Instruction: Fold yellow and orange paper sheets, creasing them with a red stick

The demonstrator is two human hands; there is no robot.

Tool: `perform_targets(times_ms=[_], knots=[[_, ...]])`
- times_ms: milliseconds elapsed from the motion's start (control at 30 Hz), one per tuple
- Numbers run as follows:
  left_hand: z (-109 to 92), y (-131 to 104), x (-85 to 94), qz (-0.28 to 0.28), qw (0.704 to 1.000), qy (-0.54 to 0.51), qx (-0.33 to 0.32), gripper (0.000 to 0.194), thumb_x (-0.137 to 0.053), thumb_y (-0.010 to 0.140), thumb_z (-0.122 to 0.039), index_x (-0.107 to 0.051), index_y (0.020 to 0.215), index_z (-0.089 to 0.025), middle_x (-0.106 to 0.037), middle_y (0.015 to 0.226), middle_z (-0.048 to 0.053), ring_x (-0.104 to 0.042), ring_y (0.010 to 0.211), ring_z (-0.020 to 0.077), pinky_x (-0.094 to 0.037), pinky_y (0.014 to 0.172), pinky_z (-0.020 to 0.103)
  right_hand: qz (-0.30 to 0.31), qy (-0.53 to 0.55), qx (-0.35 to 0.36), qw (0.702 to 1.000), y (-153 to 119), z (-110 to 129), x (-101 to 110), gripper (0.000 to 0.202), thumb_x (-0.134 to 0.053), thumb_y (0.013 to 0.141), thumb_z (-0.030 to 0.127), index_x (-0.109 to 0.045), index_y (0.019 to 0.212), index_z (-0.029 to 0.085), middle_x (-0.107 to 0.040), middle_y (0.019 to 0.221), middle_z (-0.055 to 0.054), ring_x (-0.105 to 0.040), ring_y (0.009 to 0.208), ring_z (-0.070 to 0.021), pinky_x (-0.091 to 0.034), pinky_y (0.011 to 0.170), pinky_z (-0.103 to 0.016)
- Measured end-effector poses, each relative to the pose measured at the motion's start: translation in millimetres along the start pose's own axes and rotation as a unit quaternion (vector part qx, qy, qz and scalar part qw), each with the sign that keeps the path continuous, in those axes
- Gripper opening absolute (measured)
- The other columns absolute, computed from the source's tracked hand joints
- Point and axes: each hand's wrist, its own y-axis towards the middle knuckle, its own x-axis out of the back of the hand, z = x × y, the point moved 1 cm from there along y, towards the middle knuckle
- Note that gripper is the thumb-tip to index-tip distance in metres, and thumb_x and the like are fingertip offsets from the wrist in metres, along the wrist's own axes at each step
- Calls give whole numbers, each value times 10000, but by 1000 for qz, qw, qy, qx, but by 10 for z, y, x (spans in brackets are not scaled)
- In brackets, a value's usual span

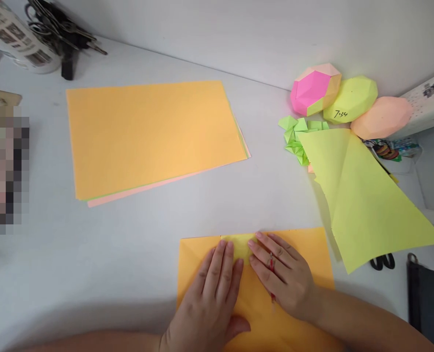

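Note:
A small yellow paper piece (240,244) lies on an orange sheet (312,249) at the near edge of the white table (128,254). My left hand (211,298) lies flat on the orange sheet, its fingertips pressing the yellow piece's left side. My right hand (281,276) presses the same piece from the right with its fingers spread flat; something thin and red shows under this hand. Neither hand grips anything.
A stack of orange, green and pink sheets (150,137) lies at centre left. A creased yellow-green sheet (363,200) lies right, over small green folded pieces (297,137). Three paper polyhedra (349,100) sit at the back right. Scissors (381,261), a dark case (425,298), keys (60,29).

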Motion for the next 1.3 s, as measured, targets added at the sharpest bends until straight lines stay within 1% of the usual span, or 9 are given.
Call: perform_targets(times_ms=[67, 167, 267, 467, 633, 833, 1000, 1133, 1300], knots=[[10, 4, 10, 2, 1000, 4, -5, 993, -530, 669, -811, -509, 1264, -16, -489, 1348, 279, -468, 1248, 401, -156, 1133, 516, -6, 1, 0, 1000, 6, 2, -2, 289, -385, 915, 65, -666, 985, 69, -687, 1130, -153, -530, 1227, -318, -545, 944, -496], [33, 25, 22, 10, 1000, 12, -22, 957, -506, 697, -803, -521, 1251, -24, -520, 1318, 273, -482, 1231, 398, -192, 1109, 512, -8, -9, -7, 1000, 18, 5, 0, 264, -411, 912, 63, -669, 959, 95, -695, 1120, -132, -509, 1251, -301, -552, 941, -476], [64, 62, 29, 16, 999, 25, -43, 967, -491, 683, -822, -534, 1240, -33, -544, 1289, 267, -483, 1221, 394, -224, 1089, 505, -4, -19, -14, 1000, 17, 12, 12, 251, -428, 910, 69, -671, 952, 113, -695, 1126, -121, -481, 1275, -287, -561, 927, -463], [139, 102, 39, 14, 997, 29, -75, 971, -397, 715, -839, -483, 1305, -73, -581, 1229, 225, -491, 1196, 364, -243, 1078, 488, 5, -31, -16, 999, -16, 39, 42, 245, -442, 910, 81, -670, 1001, 77, -689, 1118, -163, -522, 1219, -289, -547, 940, -477], [158, 98, 26, 3, 997, 24, -75, 946, -385, 720, -839, -513, 1280, -88, -588, 1197, 198, -492, 1180, 353, -263, 1069, 471, 2, -33, -19, 999, -18, 41, 39, 251, -446, 898, 64, -671, 1008, 55, -691, 1102, -181, -555, 1174, -298, -543, 941, -475], [162, 128, 23, 15, 996, 27, -89, 911, -392, 729, -831, -555, 1261, -110, -549, 1283, 172, -458, 1203, 358, -269, 1066, 471, 0, -24, -26, 999, -19, 31, 30, 246, -442, 914, 85, -672, 991, 43, -680, 1125, -185, -584, 1135, -293, -549, 936, -459], [168, 140, 32, 28, 994, 41, -102, 891, -367, 754, -817, -555, 1286, -128, -477, 1391, 155, -430, 1230, 355, -264, 1073, 474, -4, -26, -30, 999, -30, 33, 30, 228, -451, 915, 91, -671, 976, 74, -686, 1121, -174, -552, 1188, -282, -550, 939, -459], [164, 139, 31, 38, 993, 47, -105, 889, -345, 769, -811, -541, 1305, -129, -461, 1412, 156, -438, 1227, 342, -272, 1073, 468, -2, -23, -28, 999, -31, 29, 29, 222, -461, 906, 85, -665, 994, 75, -683, 1123, -180, -527, 1224, -283, -551, 938, -463], [164, 139, 27, 36, 993, 42, -100, 908, -358, 771, -803, -510, 1329, -102, -450, 1419, 171, -426, 1234, 355, -249, 1081, 478, -3, -23, -28, 999, -27, 23, 33, 269, -408, 924, 81, -666, 999, 87, -688, 1122, -160, -556, 1187, -270, -555, 934, -459]])
